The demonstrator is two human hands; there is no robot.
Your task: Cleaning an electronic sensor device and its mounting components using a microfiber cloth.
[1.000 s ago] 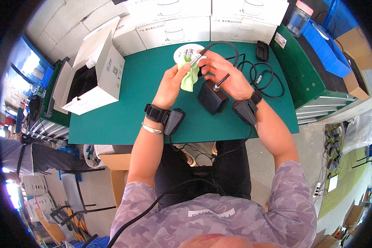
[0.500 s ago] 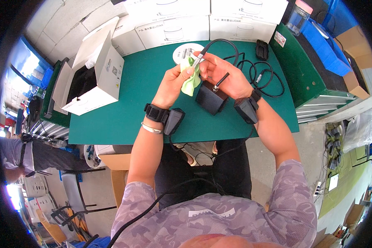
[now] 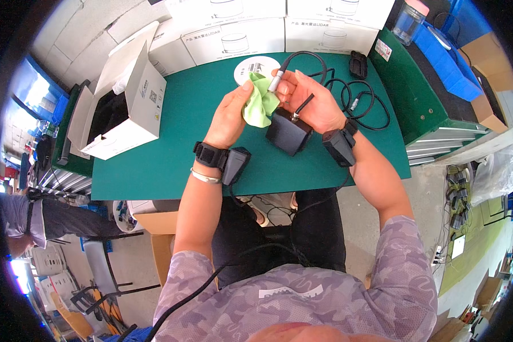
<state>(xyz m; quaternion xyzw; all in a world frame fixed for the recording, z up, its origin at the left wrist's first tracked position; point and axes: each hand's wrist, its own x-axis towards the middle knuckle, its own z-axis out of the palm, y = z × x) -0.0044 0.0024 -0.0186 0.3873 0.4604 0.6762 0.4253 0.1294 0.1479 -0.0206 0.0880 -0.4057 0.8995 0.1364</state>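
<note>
My left hand (image 3: pixel 227 118) is closed on a bunched light-green cloth (image 3: pixel 259 104), thumb on top. Beside the cloth, a silver metal connector (image 3: pixel 275 80) on the end of a black cable (image 3: pixel 300 53) points down toward it. My right hand (image 3: pixel 320 106) has its curled fingers at this connector and cable, palm turned up. Below the hands rests a black box (image 3: pixel 289 134) on the green table (image 3: pixel 211 171); a short black lead with a metal fitting rises from it. Behind the cloth is a round white-topped device (image 3: pixel 252 66), partly covered.
An open white carton (image 3: pixel 132 108) with dark lining stands at left. More white cartons (image 3: pixel 233 43) line the back. Looped cable (image 3: pixel 376 91) and a small black case (image 3: pixel 358 65) lie at right, near a green cabinet (image 3: pixel 396 85), a blue bin (image 3: pixel 447 62) and a clear jar (image 3: pixel 407 25).
The cloth has opened out wider in my left hand, and its grip has shifted. More of the metal connector shows beside it. The view has shifted slightly.
</note>
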